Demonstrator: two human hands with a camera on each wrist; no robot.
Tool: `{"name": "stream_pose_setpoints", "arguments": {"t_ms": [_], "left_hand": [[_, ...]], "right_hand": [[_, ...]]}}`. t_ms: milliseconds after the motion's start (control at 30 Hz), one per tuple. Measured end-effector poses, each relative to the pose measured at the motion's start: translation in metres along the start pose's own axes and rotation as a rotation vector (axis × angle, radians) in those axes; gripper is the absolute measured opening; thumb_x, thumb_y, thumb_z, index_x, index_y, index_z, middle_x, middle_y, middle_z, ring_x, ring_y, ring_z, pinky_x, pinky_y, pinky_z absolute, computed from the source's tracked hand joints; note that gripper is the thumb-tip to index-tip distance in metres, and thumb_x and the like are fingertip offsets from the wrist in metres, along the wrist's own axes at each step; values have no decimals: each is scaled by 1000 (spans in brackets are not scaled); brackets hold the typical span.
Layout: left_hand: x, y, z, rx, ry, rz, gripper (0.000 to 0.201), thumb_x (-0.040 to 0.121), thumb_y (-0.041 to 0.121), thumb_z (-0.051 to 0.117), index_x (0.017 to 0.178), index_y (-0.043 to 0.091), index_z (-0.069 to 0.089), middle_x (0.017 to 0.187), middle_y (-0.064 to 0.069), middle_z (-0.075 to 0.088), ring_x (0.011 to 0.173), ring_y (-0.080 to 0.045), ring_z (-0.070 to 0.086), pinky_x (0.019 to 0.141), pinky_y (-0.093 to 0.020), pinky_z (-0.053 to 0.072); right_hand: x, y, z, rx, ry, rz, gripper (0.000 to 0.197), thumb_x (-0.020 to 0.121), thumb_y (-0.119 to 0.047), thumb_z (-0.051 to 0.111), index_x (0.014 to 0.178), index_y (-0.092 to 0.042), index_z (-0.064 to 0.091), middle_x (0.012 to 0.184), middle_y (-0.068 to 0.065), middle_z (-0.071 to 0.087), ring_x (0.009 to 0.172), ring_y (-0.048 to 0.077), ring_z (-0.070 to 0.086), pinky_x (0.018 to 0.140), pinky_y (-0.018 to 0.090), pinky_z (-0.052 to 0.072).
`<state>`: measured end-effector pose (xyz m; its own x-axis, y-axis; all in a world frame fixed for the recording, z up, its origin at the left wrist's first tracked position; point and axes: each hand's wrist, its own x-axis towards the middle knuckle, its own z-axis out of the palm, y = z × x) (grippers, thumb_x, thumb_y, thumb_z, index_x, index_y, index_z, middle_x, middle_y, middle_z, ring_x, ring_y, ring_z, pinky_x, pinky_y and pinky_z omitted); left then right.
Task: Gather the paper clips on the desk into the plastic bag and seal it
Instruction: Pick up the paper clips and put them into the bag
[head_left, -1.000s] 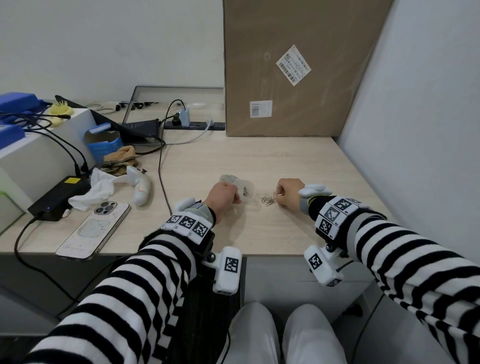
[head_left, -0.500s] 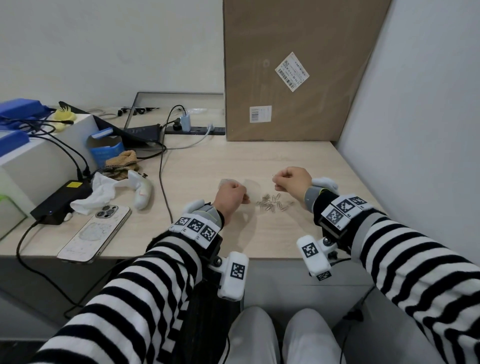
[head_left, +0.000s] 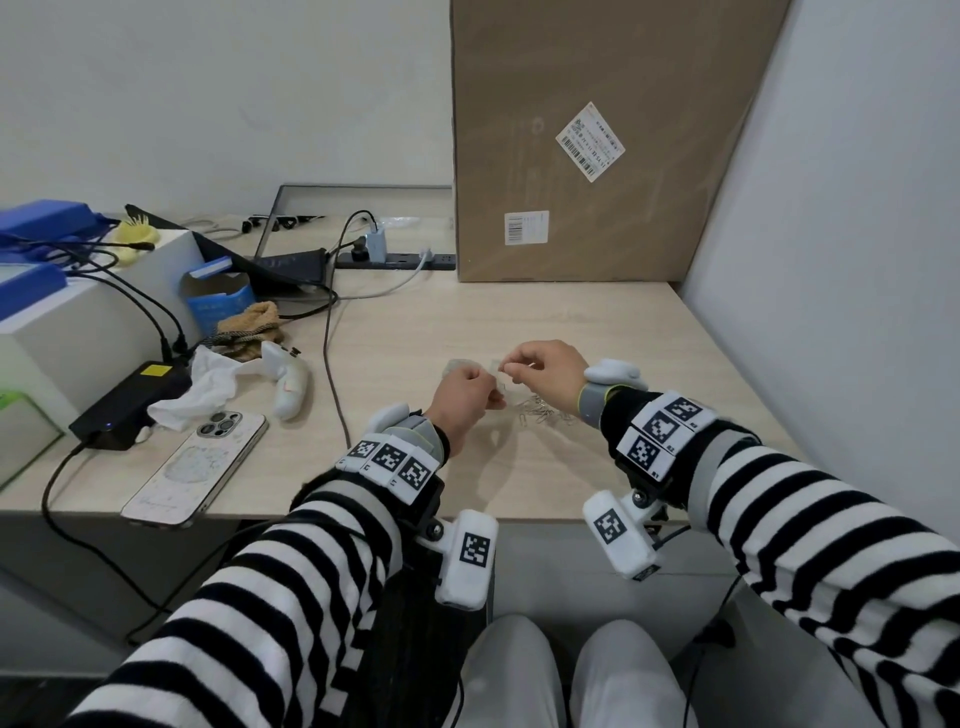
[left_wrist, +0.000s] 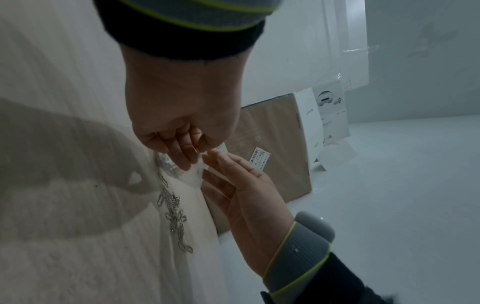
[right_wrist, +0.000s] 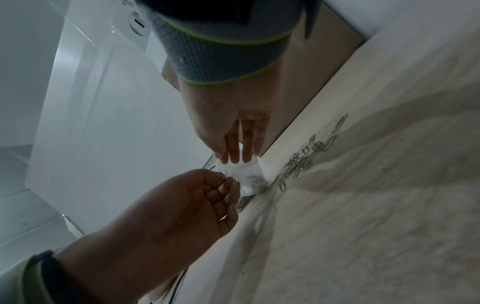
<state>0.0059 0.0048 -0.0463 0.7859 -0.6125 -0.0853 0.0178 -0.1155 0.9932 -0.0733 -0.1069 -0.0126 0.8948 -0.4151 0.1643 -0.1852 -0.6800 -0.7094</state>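
A small clear plastic bag (head_left: 497, 375) hangs just above the desk between my hands, with some clips inside it (left_wrist: 168, 164). My left hand (head_left: 464, 395) pinches the bag's upper edge (left_wrist: 198, 162) between thumb and fingers. My right hand (head_left: 543, 368) is at the bag's mouth (right_wrist: 242, 173) from the right, thumb and fingertips (right_wrist: 233, 157) pinched together on what looks like a paper clip. A loose pile of silver paper clips (head_left: 540, 413) lies on the desk under the right wrist, also in the left wrist view (left_wrist: 174, 214) and the right wrist view (right_wrist: 298, 162).
A tall cardboard box (head_left: 597, 140) stands at the back against the right wall. To the left lie a grey cable (head_left: 332, 374), a white controller (head_left: 291, 384), a phone (head_left: 197, 467), a crumpled tissue (head_left: 202, 387) and a black power brick (head_left: 130, 402).
My right hand left the clip pile, rose with fingertips pinched and moved left to the bag's mouth. My left hand lifted the bag slightly.
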Motion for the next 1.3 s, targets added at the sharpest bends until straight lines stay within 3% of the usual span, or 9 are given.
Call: {"name": "stream_pose_setpoints", "arguments": {"t_ms": [100,233,333,467,733,867,1033,1200,1300], "left_hand": [[2,-1,-2,-34,3,-19,25,91,6,39,69,15,47,72,-4,53,64,-15,57,48,-19,33],[5,-2,-5,-34,27,-45,28,90,5,37,66,16,46,70,-3,52,64,-14,57,50,-22,29],[9,-8,-10,-6,38,-80,28,88,1,36,65,12,48,66,-6,53,62,-19,54,36,-13,31],[13,-14,-13,43,-14,-125,27,87,1,38,64,8,50,63,-11,54,53,-18,45,35,-13,32],[17,-15,-19,-40,-59,-186,26,90,0,37,68,8,49,45,-1,59,57,-17,47,36,-14,35],[17,-15,-20,-90,-70,-194,25,91,1,36,71,9,49,41,4,59,59,-17,47,36,-13,34],[17,-17,-19,-97,-65,-191,24,91,1,37,71,9,48,40,4,58,60,-18,49,37,-14,36],[17,-18,-19,-112,-79,-186,25,90,2,39,70,8,51,43,3,59,58,-18,47,40,-15,35],[15,-17,-18,-102,-68,-174,26,90,1,39,68,7,50,42,1,58,58,-18,47,38,-14,35]], "right_hand": [[-3,2,-5,48,53,-21,15,89,-18,58,95,-17,72,94,-2,71,88,14,62,80,25,47],[-4,14,-15,-43,149,18,13,88,-21,59,98,-18,67,103,0,70,82,14,58,73,24,43],[-4,32,-19,-281,-27,160,40,86,-38,63,119,-18,57,124,3,58,102,20,57,83,29,43],[-6,43,-12,-539,-299,283,76,77,-54,67,140,-25,37,139,7,40,126,30,43,103,41,37],[8,34,5,-504,-346,160,31,85,-23,64,113,-14,54,123,10,46,107,30,54,95,38,43],[12,34,4,-551,-387,124,8,88,-15,57,95,-16,53,107,4,45,89,21,48,81,31,39],[10,32,1,-606,-402,102,8,92,-12,52,92,-15,45,105,7,49,88,20,43,75,28,32],[9,29,1,-657,-401,110,21,93,-6,46,112,-3,56,119,14,60,89,22,48,74,28,35],[8,31,0,-659,-362,104,21,93,-9,46,110,-7,57,117,11,62,102,29,57,74,27,35]]}}
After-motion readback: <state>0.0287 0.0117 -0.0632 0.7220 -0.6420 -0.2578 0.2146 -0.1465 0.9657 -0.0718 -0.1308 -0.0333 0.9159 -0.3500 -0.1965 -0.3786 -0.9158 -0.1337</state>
